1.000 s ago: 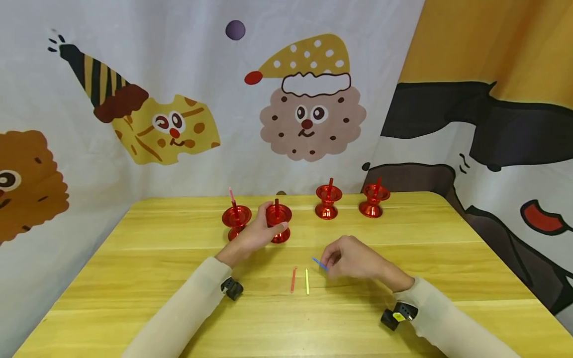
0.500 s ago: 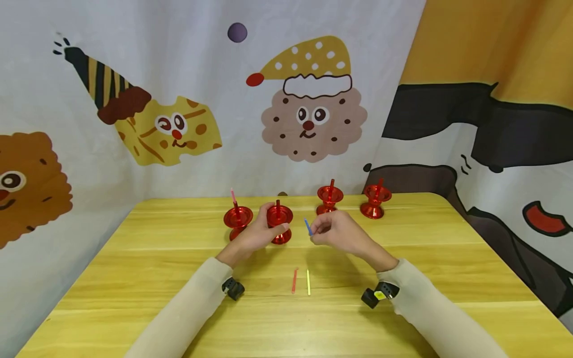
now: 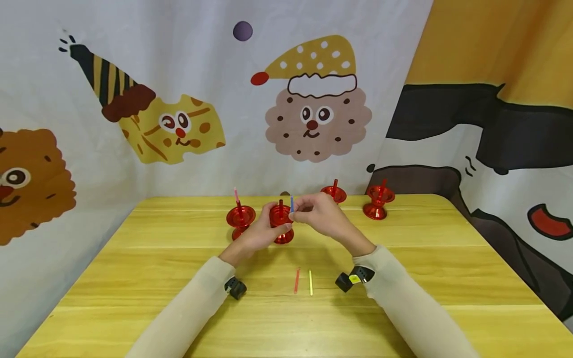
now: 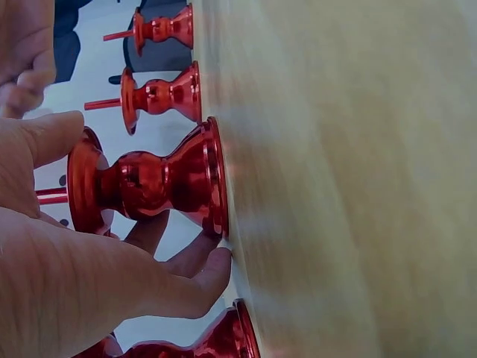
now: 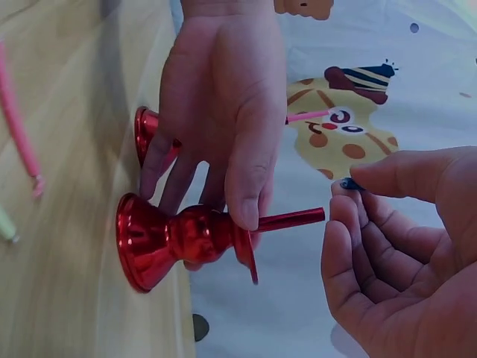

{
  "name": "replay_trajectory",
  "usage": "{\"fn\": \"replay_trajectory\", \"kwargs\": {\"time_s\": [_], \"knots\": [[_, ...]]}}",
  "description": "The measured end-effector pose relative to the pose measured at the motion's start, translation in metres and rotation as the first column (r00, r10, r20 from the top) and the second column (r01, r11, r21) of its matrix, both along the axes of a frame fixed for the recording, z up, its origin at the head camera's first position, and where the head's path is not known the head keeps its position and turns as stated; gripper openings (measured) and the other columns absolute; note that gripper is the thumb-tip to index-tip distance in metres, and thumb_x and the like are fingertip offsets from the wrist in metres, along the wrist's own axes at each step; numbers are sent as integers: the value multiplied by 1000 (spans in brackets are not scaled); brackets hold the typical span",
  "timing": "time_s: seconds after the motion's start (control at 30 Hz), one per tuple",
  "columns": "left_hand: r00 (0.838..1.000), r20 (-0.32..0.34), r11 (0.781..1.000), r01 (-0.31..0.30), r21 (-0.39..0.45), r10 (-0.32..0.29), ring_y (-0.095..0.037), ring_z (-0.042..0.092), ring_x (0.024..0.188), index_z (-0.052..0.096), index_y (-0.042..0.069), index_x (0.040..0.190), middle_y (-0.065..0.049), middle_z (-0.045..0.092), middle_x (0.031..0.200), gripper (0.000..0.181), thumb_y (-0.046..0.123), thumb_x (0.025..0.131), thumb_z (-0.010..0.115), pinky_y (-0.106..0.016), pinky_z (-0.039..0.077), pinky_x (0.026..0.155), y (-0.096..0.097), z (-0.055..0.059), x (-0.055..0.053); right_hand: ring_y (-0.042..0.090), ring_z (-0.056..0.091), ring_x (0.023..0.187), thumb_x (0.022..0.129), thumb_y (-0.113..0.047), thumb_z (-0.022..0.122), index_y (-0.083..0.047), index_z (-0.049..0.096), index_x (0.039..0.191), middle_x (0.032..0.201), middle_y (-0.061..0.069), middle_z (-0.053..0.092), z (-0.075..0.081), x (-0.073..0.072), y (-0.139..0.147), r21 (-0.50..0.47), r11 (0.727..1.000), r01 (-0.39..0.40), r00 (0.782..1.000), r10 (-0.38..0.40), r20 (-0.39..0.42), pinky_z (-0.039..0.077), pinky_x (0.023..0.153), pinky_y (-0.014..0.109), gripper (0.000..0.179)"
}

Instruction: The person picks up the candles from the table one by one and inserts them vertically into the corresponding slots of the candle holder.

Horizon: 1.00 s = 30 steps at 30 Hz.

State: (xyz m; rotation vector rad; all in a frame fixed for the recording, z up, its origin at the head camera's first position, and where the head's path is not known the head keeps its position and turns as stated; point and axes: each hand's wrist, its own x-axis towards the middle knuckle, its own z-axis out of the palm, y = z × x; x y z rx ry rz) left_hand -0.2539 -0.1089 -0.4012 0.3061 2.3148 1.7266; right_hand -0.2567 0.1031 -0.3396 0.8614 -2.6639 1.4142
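Note:
My left hand (image 3: 256, 234) grips a shiny red candle holder (image 4: 141, 183) by its body, thumb at the edge of its dish. The holder stands upright on the table, a thin red tube (image 5: 291, 219) rising from its dish. Between thumb and fingertips my right hand (image 3: 323, 213) pinches a small blue candle (image 3: 292, 203). In the head view that candle is upright, just right of the tube; only its end shows in the right wrist view, apart from the tube's tip. To the left, another red holder (image 3: 240, 217) carries a pink candle (image 3: 236, 195).
On the table's near middle lie a red candle (image 3: 297, 281) and a yellow candle (image 3: 311, 282), side by side. Toward the back right stand two more red holders, one (image 3: 342, 195) partly behind my right hand, the other (image 3: 375, 211) farther right. A printed curtain (image 3: 201, 174) hangs behind.
My right hand has lifted the blue candle from low over the table, carried it left and away from me to the gripped holder, and turned it upright. My left hand keeps its grip.

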Motion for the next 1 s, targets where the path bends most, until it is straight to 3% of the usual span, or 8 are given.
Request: {"fn": "replay_trajectory", "kwargs": {"time_s": [0.47,1.0], "knots": [[1000,4,999,-27,-45,27,-41,43,154,12,4,173,-26,42,167,89,26,110,70,-58,34,126,1,-1,-1,23,67,90,102,-13,75,-8,76,95,93,4,76,-11,-28,-13,-108,985,133,991,-131,29,52,78,38,9],[1000,5,999,-14,-42,14,-42,40,156,10,5,174,-26,39,169,90,27,110,70,-60,32,127,0,2,0,27,77,90,102,-7,80,-4,75,99,98,8,82,-23,-31,-25,-272,954,127,977,-167,-129,61,82,38,7]]}}
